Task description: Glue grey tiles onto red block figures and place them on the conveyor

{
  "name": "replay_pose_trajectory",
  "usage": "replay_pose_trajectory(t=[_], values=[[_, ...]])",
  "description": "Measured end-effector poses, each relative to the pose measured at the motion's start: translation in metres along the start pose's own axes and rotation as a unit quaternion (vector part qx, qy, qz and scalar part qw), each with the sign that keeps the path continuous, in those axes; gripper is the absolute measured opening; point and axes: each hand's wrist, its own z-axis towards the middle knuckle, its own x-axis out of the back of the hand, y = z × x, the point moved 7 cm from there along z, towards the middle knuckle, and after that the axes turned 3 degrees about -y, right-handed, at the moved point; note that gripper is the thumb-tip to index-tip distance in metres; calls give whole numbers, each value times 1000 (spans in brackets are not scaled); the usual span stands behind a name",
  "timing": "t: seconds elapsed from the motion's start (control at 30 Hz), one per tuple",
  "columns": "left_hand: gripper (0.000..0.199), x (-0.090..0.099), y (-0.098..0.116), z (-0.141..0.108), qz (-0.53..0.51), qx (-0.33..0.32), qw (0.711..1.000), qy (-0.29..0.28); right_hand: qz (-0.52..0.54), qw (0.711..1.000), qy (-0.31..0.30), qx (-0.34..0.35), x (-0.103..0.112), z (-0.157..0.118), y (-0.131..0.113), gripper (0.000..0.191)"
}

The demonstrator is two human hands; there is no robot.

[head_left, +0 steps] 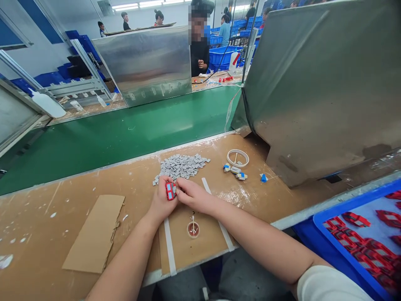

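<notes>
While both forearms reach in from the bottom of the frame, the left hand (161, 198) cradles a small red plastic piece with pale panels (171, 191) at the centre, its fingers curled and clamped around it. The right hand (194, 195) meets it from the right, fingertips drawn together at the piece's edge; whether they pinch anything cannot be told. The left hand probably steadies the piece so that the right can work finely.

Just above the hands lies a heap of small flat grey tiles (181, 166), seemingly kept within easy reach. Below them, a small round cup with a pale stick inside (187, 231) stands on the brown worktable (260, 205), between two white tape strips, likely placed for quick dipping.

A torn brown cardboard sheet (94, 234) lies at lower left. Right of the heap are a cream tape ring (228, 159) and small grey, blue and yellow pieces (235, 170). At lower right, a blue plastic crate (354, 202) holds red pieces. A large grey metal panel (322, 92) blocks the upper right; beyond the green belt (150, 121), a person in black (199, 52) stands.
</notes>
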Motion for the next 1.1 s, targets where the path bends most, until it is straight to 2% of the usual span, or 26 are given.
replay_pose_trajectory(t=[0.1,0.27,0.43,0.53,0.63,0.7,0.77,0.83,0.93,1.1], values=[[39,-5,-4,2,-112,20,993,-42,56,998,6,2,3,1,1,24],[46,-18,-6,4,-334,28,933,-135,152,985,82,-24,18,0,6,28],[46,-17,-3,6,-403,9,906,-130,135,987,79,-42,13,0,10,29],[53,-15,-3,9,-427,4,895,-129,80,991,91,-49,20,0,11,34],[61,-11,-7,13,-456,27,882,-120,-40,999,19,-27,27,-1,1,42],[61,-12,-9,13,-471,53,872,-121,-121,991,-49,-4,29,-7,-10,45],[61,-14,-8,14,-485,71,864,-117,-183,980,-82,-1,32,-18,-18,45],[62,-17,-8,14,-491,83,862,-94,-232,968,-96,-18,30,-34,-22,45],[64,-21,-6,14,-459,83,882,-68,-280,951,-125,-40,18,-57,-21,44],[71,-26,-7,12,-362,66,925,-98,-307,941,-142,-15,1,-70,-20,37]])
